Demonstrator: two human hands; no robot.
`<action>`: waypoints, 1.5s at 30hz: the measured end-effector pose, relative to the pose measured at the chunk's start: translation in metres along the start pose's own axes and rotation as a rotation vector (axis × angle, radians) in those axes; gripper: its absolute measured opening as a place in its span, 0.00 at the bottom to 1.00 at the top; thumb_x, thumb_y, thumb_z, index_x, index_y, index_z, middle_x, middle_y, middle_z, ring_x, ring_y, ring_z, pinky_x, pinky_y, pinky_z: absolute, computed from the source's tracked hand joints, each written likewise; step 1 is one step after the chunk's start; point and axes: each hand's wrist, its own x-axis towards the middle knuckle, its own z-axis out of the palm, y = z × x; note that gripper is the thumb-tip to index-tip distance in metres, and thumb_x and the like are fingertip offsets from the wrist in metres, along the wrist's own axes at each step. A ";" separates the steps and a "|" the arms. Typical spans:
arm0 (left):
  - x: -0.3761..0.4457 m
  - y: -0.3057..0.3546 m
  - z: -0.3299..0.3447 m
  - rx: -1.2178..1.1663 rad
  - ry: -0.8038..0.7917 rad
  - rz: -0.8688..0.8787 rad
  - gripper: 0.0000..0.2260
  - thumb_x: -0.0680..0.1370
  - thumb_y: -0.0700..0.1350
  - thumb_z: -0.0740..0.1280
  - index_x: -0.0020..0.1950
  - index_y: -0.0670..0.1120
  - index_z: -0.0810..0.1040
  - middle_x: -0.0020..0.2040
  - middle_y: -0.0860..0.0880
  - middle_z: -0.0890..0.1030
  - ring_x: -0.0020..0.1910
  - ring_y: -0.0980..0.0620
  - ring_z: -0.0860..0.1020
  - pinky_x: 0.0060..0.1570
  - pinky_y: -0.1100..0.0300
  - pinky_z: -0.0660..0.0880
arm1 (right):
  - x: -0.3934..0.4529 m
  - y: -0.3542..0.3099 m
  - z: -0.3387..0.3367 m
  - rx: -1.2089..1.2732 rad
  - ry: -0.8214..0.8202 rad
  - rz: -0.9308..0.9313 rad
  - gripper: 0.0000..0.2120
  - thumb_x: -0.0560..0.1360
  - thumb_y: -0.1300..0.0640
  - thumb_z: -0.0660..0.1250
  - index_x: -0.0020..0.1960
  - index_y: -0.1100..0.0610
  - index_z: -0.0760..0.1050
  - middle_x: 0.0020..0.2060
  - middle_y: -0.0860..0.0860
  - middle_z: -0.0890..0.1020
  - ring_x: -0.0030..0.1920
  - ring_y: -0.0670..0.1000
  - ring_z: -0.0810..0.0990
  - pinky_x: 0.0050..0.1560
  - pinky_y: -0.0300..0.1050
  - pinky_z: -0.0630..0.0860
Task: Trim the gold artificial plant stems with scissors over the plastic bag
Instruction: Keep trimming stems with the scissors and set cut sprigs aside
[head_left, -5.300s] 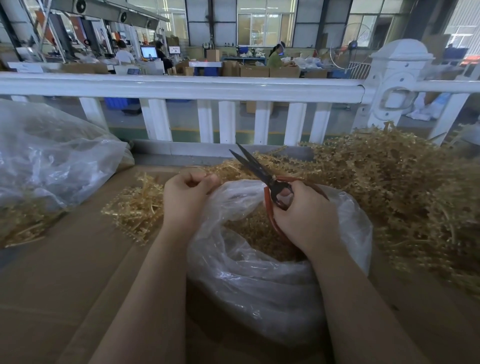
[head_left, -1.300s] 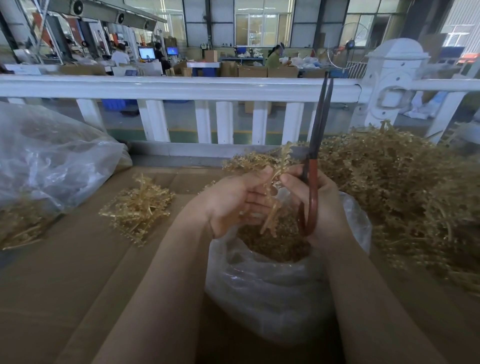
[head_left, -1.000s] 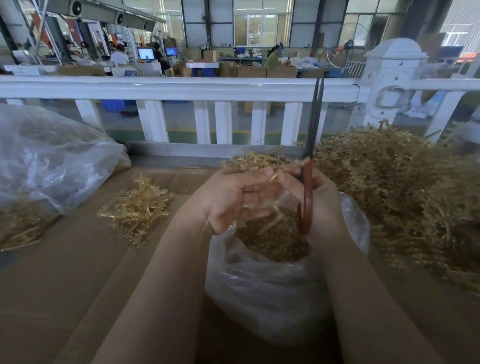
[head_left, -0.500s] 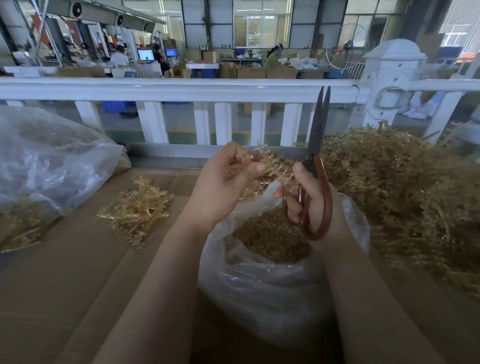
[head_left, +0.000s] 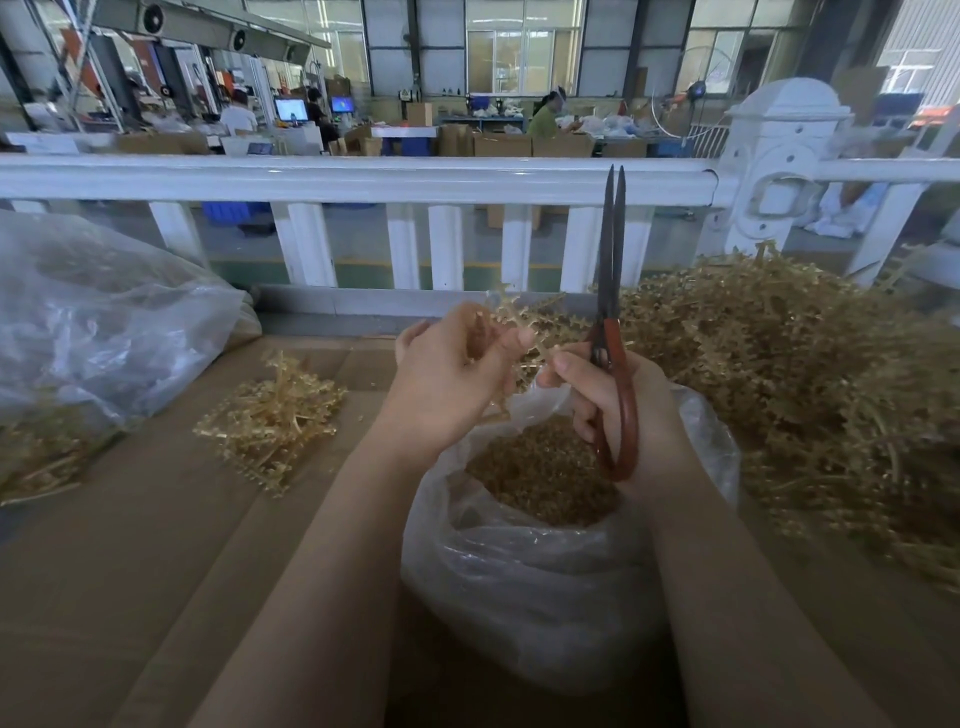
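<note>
— Gold plastic is what we see in the left hand (head_left: 447, 384): it pinches a gold stem (head_left: 524, 325) between thumb and fingers, with the sprig standing above the fingertips.

— And the right hand (head_left: 618, 410)?

— Its fingers are curled through the red handles of the scissors (head_left: 613, 291). We see the dark blades pointing straight up, almost together, just to the right of the sprig. The right thumb reaches toward the stem; we cannot tell if it touches.

— Where is the plastic bag (head_left: 540, 587)?

— Directly under both hands, open at the top, with small gold cuttings (head_left: 540, 467) inside.

— What lies around?

— To the right of the right hand, a big heap of gold stems (head_left: 789, 379). To the left of the left hand, a small bundle (head_left: 270, 415) on the brown cardboard (head_left: 130, 571), and further left another clear bag (head_left: 93, 322). Beyond the hands, a white railing (head_left: 363, 179).
</note>
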 end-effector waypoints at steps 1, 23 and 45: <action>0.000 0.001 -0.001 -0.036 -0.044 -0.034 0.17 0.73 0.62 0.70 0.46 0.48 0.79 0.37 0.51 0.85 0.42 0.50 0.83 0.63 0.37 0.71 | 0.001 0.001 0.000 -0.003 0.016 0.006 0.02 0.77 0.60 0.72 0.47 0.59 0.81 0.31 0.53 0.81 0.24 0.47 0.66 0.23 0.39 0.65; 0.001 -0.009 0.000 -0.423 -0.124 -0.046 0.04 0.72 0.37 0.75 0.46 0.43 0.86 0.42 0.47 0.87 0.45 0.52 0.85 0.46 0.66 0.78 | -0.001 0.002 0.005 -0.107 0.004 -0.069 0.07 0.77 0.63 0.71 0.51 0.67 0.80 0.28 0.44 0.81 0.26 0.38 0.78 0.29 0.27 0.71; 0.003 -0.015 -0.016 -0.324 0.063 -0.013 0.10 0.81 0.43 0.67 0.44 0.53 0.84 0.42 0.57 0.86 0.46 0.63 0.83 0.44 0.74 0.74 | -0.005 0.012 0.004 -0.920 0.018 -0.156 0.30 0.60 0.18 0.63 0.48 0.40 0.73 0.44 0.37 0.80 0.47 0.37 0.78 0.43 0.40 0.74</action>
